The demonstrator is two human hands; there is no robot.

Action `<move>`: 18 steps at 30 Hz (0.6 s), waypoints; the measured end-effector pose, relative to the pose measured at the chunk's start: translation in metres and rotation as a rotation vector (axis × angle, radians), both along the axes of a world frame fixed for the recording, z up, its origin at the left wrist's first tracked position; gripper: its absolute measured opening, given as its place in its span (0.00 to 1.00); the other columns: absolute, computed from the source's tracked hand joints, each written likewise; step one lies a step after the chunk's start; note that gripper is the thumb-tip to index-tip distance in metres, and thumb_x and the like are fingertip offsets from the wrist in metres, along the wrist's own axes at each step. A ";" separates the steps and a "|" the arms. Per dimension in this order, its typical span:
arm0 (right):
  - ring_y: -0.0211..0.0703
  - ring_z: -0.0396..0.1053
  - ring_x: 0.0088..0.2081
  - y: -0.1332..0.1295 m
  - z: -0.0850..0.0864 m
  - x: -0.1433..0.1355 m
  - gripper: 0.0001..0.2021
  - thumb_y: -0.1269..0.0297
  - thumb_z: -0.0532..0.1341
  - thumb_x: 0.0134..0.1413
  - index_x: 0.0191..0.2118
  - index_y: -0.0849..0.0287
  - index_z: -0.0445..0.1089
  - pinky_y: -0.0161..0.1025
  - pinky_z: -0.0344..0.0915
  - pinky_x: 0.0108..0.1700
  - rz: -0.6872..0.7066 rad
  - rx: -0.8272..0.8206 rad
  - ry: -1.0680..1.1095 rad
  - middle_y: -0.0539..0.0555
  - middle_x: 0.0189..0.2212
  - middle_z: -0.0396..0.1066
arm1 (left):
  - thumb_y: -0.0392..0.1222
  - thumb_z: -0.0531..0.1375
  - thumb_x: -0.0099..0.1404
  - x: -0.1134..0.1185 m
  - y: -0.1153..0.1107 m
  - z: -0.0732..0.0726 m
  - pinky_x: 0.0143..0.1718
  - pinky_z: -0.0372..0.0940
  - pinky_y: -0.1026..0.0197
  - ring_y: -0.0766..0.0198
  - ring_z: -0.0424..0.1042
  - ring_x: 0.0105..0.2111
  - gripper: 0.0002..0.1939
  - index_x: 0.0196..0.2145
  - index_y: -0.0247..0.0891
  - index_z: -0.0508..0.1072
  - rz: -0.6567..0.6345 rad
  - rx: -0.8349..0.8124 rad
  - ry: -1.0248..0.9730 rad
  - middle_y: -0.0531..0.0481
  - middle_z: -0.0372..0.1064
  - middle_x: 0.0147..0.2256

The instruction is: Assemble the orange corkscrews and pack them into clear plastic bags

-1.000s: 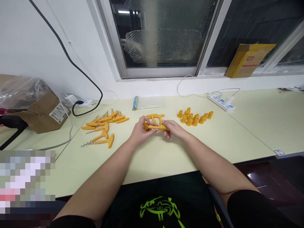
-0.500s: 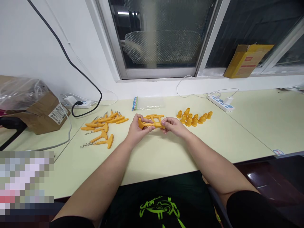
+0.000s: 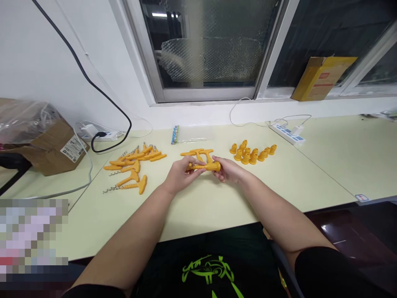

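Held between my hands, roughly level, is a yellow T-handled corkscrew [image 3: 191, 167] with a yellow bell-shaped sleeve [image 3: 212, 166] over its screw end. My left hand [image 3: 180, 173] pinches the corkscrew by its shaft, covering much of the handle. At the sleeve's flared end, my right hand [image 3: 228, 169] has its fingers curled against the rim; some of them are hidden. Just behind my hands lie other yellow T-handled pieces [image 3: 207, 155]. Several corkscrews [image 3: 133, 185] with bare metal spirals are heaped on the left. Several loose yellow sleeves [image 3: 246, 158] stand upright on the right.
A clear plastic bag [image 3: 194, 134] with a coloured strip lies at the back of the table [image 3: 198, 211]. Power strips [image 3: 287, 134] with cables stand near the wall. An open cardboard box [image 3: 58, 142] is at left, and a yellow carton [image 3: 324, 78] leans at the window.
The corkscrew and sleeve in my hands have come slightly nearer to me, apart from the pieces behind. My right fingers have shifted to the sleeve's flared end, showing more of the sleeve.
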State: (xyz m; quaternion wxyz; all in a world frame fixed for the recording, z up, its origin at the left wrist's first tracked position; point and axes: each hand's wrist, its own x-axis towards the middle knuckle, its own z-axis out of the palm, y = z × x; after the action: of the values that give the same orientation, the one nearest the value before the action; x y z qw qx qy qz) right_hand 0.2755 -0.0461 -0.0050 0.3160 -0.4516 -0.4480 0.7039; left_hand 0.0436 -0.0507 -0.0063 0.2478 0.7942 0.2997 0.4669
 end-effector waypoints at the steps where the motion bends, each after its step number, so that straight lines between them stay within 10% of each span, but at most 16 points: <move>1: 0.37 0.65 0.21 0.000 -0.001 0.000 0.23 0.40 0.63 0.59 0.35 0.58 0.70 0.35 0.65 0.22 -0.012 0.102 0.019 0.52 0.24 0.71 | 0.47 0.70 0.64 0.001 0.000 0.001 0.28 0.68 0.62 0.59 0.80 0.35 0.18 0.38 0.42 0.62 -0.003 -0.060 -0.020 0.44 0.80 0.41; 7: 0.40 0.72 0.35 0.000 -0.007 0.000 0.18 0.55 0.74 0.48 0.42 0.56 0.72 0.39 0.71 0.41 -0.018 0.564 -0.040 0.50 0.36 0.74 | 0.48 0.71 0.62 0.003 0.004 0.007 0.45 0.72 0.56 0.58 0.80 0.42 0.25 0.38 0.42 0.56 -0.006 -0.354 -0.171 0.47 0.79 0.38; 18: 0.38 0.70 0.25 -0.010 0.012 0.007 0.17 0.56 0.73 0.47 0.36 0.58 0.69 0.36 0.67 0.31 0.205 0.109 0.166 0.52 0.27 0.75 | 0.48 0.69 0.64 0.001 -0.007 0.016 0.42 0.69 0.57 0.60 0.76 0.41 0.21 0.45 0.43 0.61 -0.048 -0.097 -0.027 0.45 0.76 0.42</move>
State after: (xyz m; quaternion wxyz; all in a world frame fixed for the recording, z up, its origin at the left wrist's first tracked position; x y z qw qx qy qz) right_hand 0.2825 -0.0562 0.0068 0.3023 -0.3258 -0.5017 0.7422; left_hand 0.0448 -0.0576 0.0096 0.3010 0.7820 0.2993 0.4563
